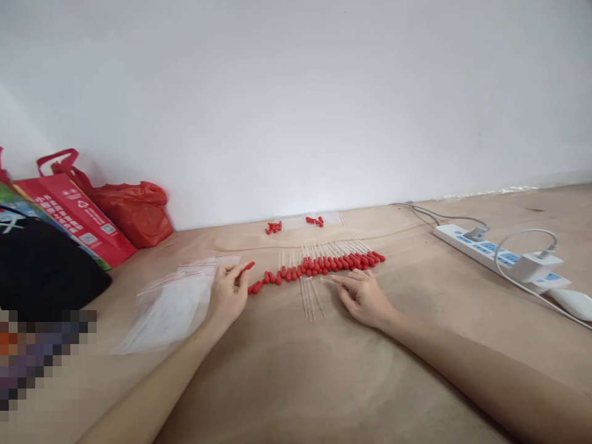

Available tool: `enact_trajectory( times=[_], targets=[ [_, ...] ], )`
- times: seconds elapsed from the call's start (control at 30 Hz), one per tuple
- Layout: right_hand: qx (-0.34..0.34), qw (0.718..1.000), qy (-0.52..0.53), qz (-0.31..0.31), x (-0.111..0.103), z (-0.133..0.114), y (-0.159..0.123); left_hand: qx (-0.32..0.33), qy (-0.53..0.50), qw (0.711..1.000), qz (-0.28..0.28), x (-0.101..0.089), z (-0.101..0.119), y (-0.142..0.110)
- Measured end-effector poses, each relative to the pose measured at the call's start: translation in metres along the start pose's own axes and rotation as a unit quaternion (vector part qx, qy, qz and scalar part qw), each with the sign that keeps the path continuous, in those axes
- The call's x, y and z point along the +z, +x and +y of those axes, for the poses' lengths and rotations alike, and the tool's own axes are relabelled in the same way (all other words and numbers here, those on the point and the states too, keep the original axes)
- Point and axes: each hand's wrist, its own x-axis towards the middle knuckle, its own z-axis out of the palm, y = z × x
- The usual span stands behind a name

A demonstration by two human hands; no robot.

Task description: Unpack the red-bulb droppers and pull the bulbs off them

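My left hand (227, 295) pinches a red rubber bulb (247, 269) between thumb and fingers, left of the row. Fingers together, my right hand (366, 298) grips a thin clear glass dropper tube (326, 280) that points left. Between the hands lies a slanting row of glass droppers (345, 261) with red bulbs, their tubes pointing away from me. Several loose red bulbs (256, 287) continue that line toward my left hand. Several bare glass tubes (308, 301) lie just in front of the row.
Clear zip bags (169, 311) lie at left. Small piles of red bulbs (274, 227) rest on a clear bag (293, 224) by the wall. A red plastic bag (139, 213), a shopping bag (86, 216) and a black bag (44, 271) stand far left; a power strip (490, 251) with cables lies right.
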Motion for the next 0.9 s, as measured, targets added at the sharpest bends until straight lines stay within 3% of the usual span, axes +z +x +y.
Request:
enact_trajectory(
  times=[0.2,0.37,0.53,0.63,0.8,0.9],
  targets=[
    [0.016,0.998,-0.053,0.014,0.009,-0.015,0.006,-0.119,0.007,0.990,-0.073,0.002,-0.022,0.011],
    [-0.016,0.998,-0.056,-0.011,0.008,-0.022,0.007,-0.124,-0.009,0.984,-0.131,0.002,-0.015,0.005],
    [-0.032,0.999,-0.010,-0.026,0.002,-0.025,0.006,-0.122,-0.021,0.985,-0.124,0.001,-0.011,0.003],
    [-0.025,0.999,0.021,-0.030,0.002,-0.024,0.006,-0.098,0.004,0.990,-0.100,0.002,-0.016,0.002],
    [0.001,0.998,0.054,-0.021,0.003,-0.019,0.007,0.003,0.065,0.998,-0.006,0.003,-0.012,0.000],
    [0.012,0.997,0.073,-0.010,0.004,-0.016,0.007,0.085,0.056,0.994,-0.046,0.009,0.011,0.002]
  ],
)
